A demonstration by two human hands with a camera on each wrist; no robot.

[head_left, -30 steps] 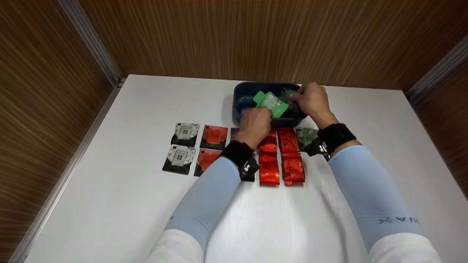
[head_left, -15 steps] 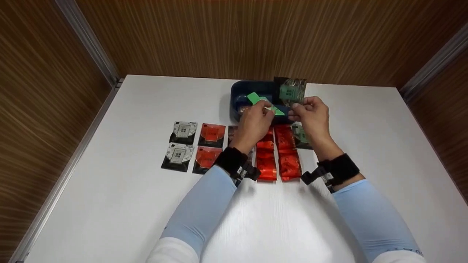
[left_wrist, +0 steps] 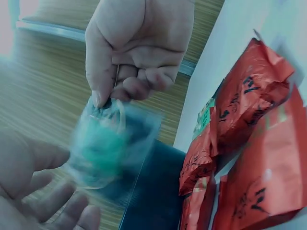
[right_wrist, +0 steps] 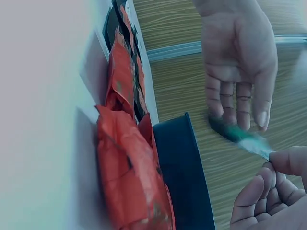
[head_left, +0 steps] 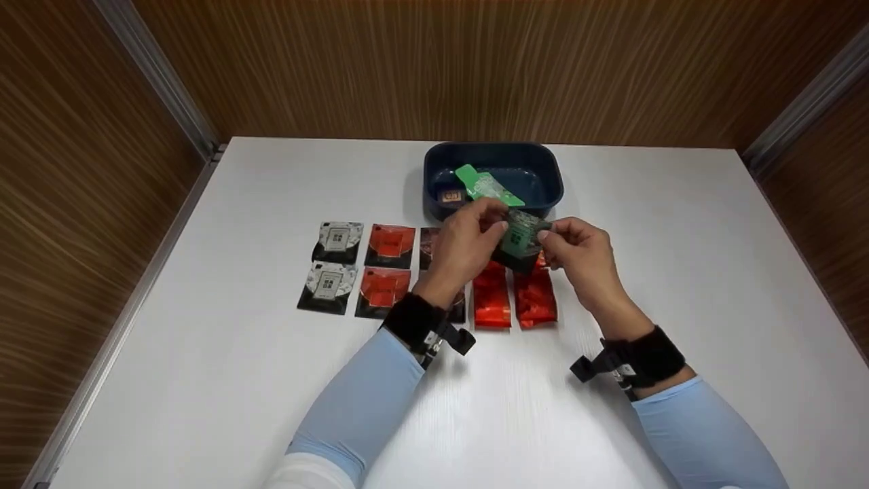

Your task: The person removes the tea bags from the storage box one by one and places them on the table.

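Observation:
My right hand (head_left: 551,238) pinches a dark green and black packet (head_left: 521,239) by its edge, in the air above the red packets (head_left: 491,302). My left hand (head_left: 490,219) meets it from the left, its straight fingers (right_wrist: 237,103) touching the packet (right_wrist: 235,134). In the left wrist view the blurred packet (left_wrist: 108,143) hangs from the right hand (left_wrist: 139,48), and my left fingers (left_wrist: 53,191) lie loose below it. Behind the hands stands a dark blue bin (head_left: 543,159) with a bright green packet (head_left: 485,185) leaning inside.
Packets lie in rows on the white table (head_left: 204,380): two black and white ones (head_left: 337,241), two red on black (head_left: 390,244), a dark one (head_left: 429,239) partly under my left hand. A small brown packet (head_left: 450,197) lies in the bin. Wood walls enclose the table.
The right hand lifted the dark green packet out of the bin and brought it toward me over the red packets. The left hand left the bright green packet in the bin and came along.

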